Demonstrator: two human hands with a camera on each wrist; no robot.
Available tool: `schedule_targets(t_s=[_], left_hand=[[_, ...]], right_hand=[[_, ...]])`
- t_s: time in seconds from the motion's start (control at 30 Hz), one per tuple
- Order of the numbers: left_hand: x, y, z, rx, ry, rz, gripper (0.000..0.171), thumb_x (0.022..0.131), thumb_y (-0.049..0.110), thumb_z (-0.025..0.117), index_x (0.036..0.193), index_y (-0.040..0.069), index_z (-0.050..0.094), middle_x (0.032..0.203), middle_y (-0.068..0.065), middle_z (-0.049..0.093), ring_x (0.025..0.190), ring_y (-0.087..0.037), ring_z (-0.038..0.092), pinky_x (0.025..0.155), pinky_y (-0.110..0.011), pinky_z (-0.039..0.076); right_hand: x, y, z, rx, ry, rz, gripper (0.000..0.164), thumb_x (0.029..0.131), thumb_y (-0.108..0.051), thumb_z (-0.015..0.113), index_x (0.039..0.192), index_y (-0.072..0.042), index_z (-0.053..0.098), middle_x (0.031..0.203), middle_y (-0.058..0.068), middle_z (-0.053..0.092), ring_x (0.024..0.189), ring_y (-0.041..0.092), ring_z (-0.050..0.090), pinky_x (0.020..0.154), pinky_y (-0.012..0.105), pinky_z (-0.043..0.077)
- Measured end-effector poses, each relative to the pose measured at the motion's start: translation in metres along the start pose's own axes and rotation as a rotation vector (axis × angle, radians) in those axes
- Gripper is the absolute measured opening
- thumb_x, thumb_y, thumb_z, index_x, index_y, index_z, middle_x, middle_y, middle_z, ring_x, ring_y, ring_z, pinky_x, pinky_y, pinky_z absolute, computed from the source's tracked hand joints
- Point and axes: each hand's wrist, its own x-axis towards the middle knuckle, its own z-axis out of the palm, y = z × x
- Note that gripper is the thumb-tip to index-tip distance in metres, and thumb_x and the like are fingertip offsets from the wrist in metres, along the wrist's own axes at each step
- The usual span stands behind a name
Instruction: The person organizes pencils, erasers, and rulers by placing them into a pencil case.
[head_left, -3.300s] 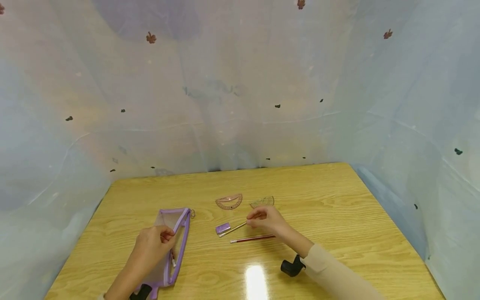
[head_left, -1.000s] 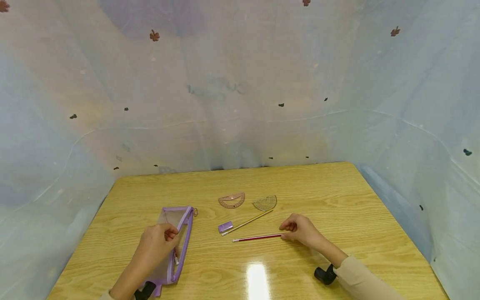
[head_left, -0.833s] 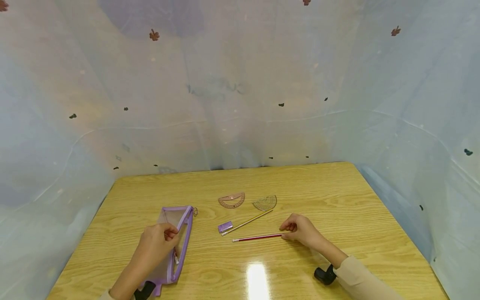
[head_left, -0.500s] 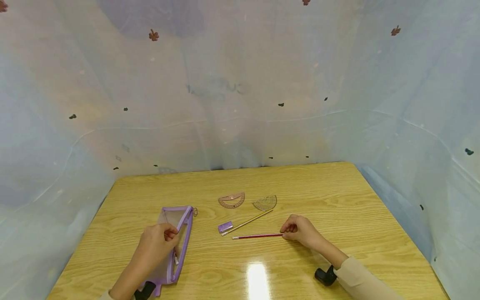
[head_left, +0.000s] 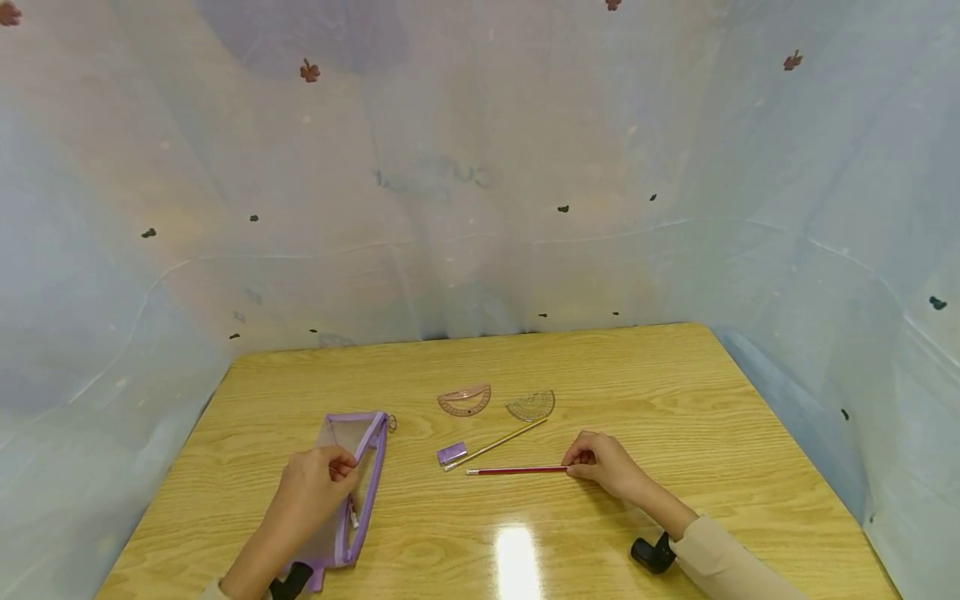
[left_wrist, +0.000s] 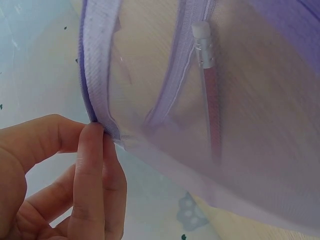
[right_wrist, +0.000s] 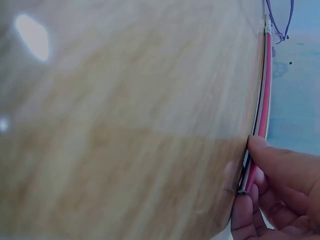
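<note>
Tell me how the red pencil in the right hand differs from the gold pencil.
The right hand pinches the red pencil, while the gold pencil lies untouched on the table. In the head view, the red pencil runs nearly level across the picture; the gold pencil slants upward to the right. Both are slim, with pale ends toward the picture's left.

Reaches in from the bottom left of the head view with the left forearm (head_left: 258,546), slanting up and rightward. Pinches with the fingertips of the left hand (head_left: 309,483), with its back turned upward; appears at lower left in the left wrist view. Reaches in from the lower right with the right forearm (head_left: 708,546), in a beige sleeve (head_left: 738,568), slanting up and leftward. Pinches between thumb and bent fingers with the right hand (head_left: 606,465), well apart from the left.
</note>
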Motion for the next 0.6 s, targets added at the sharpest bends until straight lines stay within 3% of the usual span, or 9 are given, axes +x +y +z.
schedule_targets(t_s=[0.33,0.6], left_hand=[[-0.0012,0.0,-0.0012,0.001,0.007,0.008,0.004,0.081,0.001,0.072,0.078,-0.002,0.071,0.068,0.003,0.063,0.06,-0.006,0.058,0.055,-0.019,0.051],[-0.0002,-0.0012,-0.0009,0.004,0.025,0.022,0.005,0.079,-0.002,0.071,0.076,0.001,0.071,0.067,0.003,0.063,0.059,-0.006,0.058,0.054,-0.019,0.051]], right_hand=[[0.0005,-0.0044,-0.0045,0.008,-0.039,0.003,0.006,0.087,0.003,0.073,0.087,-0.003,0.073,0.081,0.0,0.06,0.069,0.006,0.049,0.06,0.023,0.044],[0.0016,-0.0077,-0.0072,0.005,-0.051,-0.036,0.005,0.086,0.002,0.073,0.088,-0.003,0.073,0.083,0.002,0.061,0.069,0.005,0.047,0.06,0.024,0.043]])
